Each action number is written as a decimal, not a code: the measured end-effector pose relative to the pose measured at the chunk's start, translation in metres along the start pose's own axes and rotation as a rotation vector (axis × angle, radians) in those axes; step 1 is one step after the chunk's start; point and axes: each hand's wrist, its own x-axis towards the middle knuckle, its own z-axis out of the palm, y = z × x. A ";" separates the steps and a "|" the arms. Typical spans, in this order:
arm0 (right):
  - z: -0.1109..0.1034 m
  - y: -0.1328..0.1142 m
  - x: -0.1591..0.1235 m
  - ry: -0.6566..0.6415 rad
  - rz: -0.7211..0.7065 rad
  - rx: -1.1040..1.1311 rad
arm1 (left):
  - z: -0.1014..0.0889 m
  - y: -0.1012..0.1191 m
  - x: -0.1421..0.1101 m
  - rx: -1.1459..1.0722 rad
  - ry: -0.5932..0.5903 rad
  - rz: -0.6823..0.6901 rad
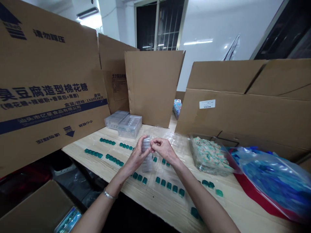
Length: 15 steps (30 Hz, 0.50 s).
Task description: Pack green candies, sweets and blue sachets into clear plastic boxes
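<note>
L hand (pixel 137 154) squeezed the clear plastic stack (pixel 147 164) up over the table (pixel 166 207), prob. to keep it still b/c R hand (pixel 163 149) pinched its edge. Green bits (pixel 169 186) sat in rows, maybe for easy counting.

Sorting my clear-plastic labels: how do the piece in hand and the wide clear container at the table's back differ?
Support: the held clear piece is gripped by the left hand, with the right hand at its edge; the wide clear container rests on the table.
Pose: the held clear piece is upright; the wide clear container lies flat.
Shape: the held clear piece looks narrow; the container looks broader.
Shared: both are see-through, colorless.
</note>
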 end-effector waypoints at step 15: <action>-0.089 -0.005 0.010 0.429 -0.231 -0.250 | -0.047 -0.013 0.009 -0.075 0.174 -0.096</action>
